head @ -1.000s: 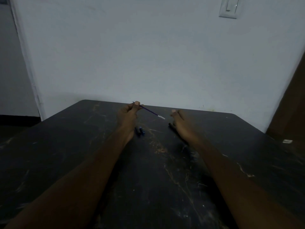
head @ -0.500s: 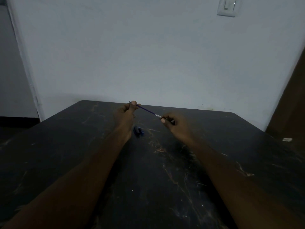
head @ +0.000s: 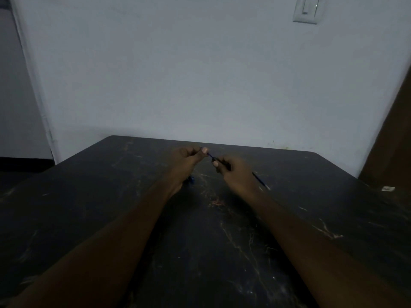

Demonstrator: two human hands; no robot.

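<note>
The thumb and fingertips [head: 205,150] of the left hand [head: 186,157] are pressed together in a pinch on the far end of a thin blue rod [head: 210,155], with the other fingers curled in behind them. Just beside it, the right hand [head: 236,172] has its fingers curled round the same rod, its thumb tip turned toward the left hand and close to it. A dark piece [head: 223,163] shows between those curled fingers (whether the rod runs through it or only alongside it cannot be made out in this dim light). Only a short stretch of the rod is bare between the two hands. The rest slants down through the right fist and comes out on its far right side, ending in a pale tip raised a little above the table [head: 106,196].

Both hands are held over the far middle of the dark, scratched tabletop, with the forearms stretched out across it from the near edge. A small blue piece [head: 192,179] lies on the table right by the left wrist, partly hidden by it.

Behind the table stands a plain pale wall [head: 200,74] with a light switch [head: 306,9] high on the right. A brown panel [head: 397,138] rises at the right edge, and a small white scrap [head: 388,188] lies low beside it
</note>
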